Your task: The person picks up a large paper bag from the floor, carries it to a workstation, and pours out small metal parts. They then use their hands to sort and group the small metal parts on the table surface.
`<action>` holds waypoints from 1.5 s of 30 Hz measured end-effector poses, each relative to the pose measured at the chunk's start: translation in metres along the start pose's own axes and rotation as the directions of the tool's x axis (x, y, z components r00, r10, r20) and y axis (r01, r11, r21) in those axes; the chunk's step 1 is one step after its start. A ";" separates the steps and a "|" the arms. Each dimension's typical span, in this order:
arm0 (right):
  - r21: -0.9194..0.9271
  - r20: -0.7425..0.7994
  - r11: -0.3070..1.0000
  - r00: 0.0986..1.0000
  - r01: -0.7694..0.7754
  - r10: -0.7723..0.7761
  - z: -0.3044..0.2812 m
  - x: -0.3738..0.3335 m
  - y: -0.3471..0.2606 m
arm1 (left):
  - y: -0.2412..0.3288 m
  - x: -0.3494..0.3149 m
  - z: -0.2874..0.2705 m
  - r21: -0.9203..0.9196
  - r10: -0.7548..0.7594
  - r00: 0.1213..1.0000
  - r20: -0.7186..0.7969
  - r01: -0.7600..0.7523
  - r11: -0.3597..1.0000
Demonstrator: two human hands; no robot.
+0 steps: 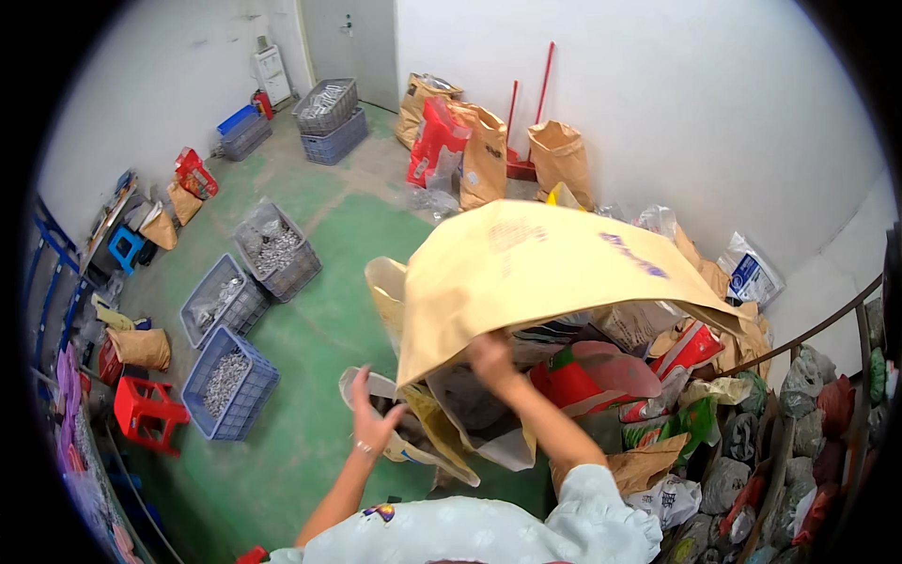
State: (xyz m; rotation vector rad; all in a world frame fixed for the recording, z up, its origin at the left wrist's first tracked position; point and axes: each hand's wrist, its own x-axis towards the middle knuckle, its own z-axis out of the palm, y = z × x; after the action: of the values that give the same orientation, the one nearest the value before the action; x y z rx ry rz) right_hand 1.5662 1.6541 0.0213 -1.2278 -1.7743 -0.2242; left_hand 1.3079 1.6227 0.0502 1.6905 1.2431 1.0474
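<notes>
A large tan paper sack [554, 263], with faded print on its side, is spread out in front of me, tilted over other bags. My right hand [493, 362] is at its lower edge, closed on the paper, with the fingertips hidden. To the left, my left hand [374, 421] holds nothing, its fingers apart. Beside it stands an open pale sack [413, 451] whose rim flares outward. Below my right hand gapes another open bag [470, 399] with a dark grey inside. What the tan sack covers cannot be seen.
Grey-blue crates [228, 383] of small metal parts stand on the green floor [348, 226] at left, near a red stool [150, 414]. Filled bags [723, 470] crowd the right side. Paper sacks [484, 155] and a red-handled broom [545, 85] line the back wall.
</notes>
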 end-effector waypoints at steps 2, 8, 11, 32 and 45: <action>-0.065 0.217 0.997 0.976 0.043 -0.028 0.049 -0.043 -0.049 | 0.067 0.020 0.011 0.298 0.394 0.909 0.138 -0.418 0.858; 0.340 0.474 0.938 0.874 -0.068 -0.109 0.089 -0.019 -0.193 | 0.041 0.015 -0.066 0.145 0.432 0.860 -0.271 -0.407 0.902; 0.522 0.453 0.852 0.859 -0.039 -0.237 0.087 -0.008 -0.248 | 0.007 -0.013 -0.158 0.234 0.216 0.771 -0.599 -0.090 0.968; -0.040 0.848 -0.319 0.137 -0.947 -0.512 0.208 0.133 -0.471 | -0.130 -0.559 -0.385 0.137 0.076 0.153 -0.985 0.438 0.888; 0.783 0.503 0.319 0.242 -0.534 -0.830 0.200 -0.125 -0.747 | 0.037 -0.647 -0.268 -0.701 -0.638 -0.353 -0.684 0.075 0.710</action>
State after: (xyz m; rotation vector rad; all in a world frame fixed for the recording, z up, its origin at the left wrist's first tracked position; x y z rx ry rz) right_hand 0.8527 1.3337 0.0671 0.1031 -2.3612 1.7756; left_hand 0.9526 1.0180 0.0719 -0.5545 2.0604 2.0197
